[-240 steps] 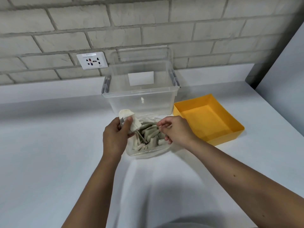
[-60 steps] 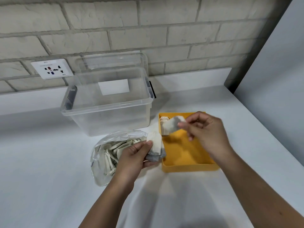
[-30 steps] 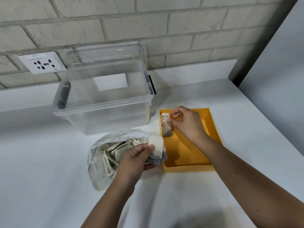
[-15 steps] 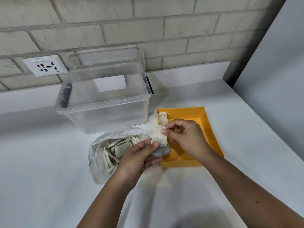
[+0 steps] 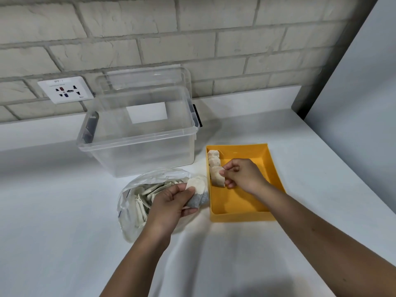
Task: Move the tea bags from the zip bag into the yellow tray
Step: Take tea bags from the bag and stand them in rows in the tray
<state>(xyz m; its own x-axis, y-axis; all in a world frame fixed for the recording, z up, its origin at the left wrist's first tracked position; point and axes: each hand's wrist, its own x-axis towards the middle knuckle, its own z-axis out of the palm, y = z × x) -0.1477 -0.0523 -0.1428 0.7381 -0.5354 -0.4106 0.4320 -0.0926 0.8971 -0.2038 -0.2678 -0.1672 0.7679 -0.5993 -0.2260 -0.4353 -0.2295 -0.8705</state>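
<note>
Yellow tray [image 5: 242,217]: open, rectangular, on the tabletop [image 5: 53,211] just right of the zip bag; a row of tea bags [image 5: 214,161] runs along its left inner wall from the far corner; the rest of the floor is bare.
Zip bag [image 5: 128,209]: clear plastic, crumpled, mouth open towards the tray; lies in front of the clear bin; many loose tea bags [image 5: 147,192] piled inside.
Clear bin [image 5: 137,155]: transparent, lidless, nothing seen inside; its lid [image 5: 145,79] stands behind it against the brick wall; a wall socket [image 5: 65,90] is to its left.
Tea bags, appearance: flat off-white paper pouches; darker grey-brown fill shows through the lower half; a thin string shows on the farthest one in the tray.
Left hand [image 5: 169,204]: over the zip bag's mouth; fingers curled round a small bundle of tea bags [image 5: 198,189], thumb on top; the bundle is just outside the tray's left wall.
Right hand [image 5: 244,173]: inside the tray; thumb and forefinger pinch one tea bag [image 5: 217,179] at the near end of the row; the other fingers are curled.
Change from half a second earlier: the right hand was pinching the top bag of the left hand's bundle; it has since carried a bag into the tray, and the row is longer; the left hand has kept its place.
</note>
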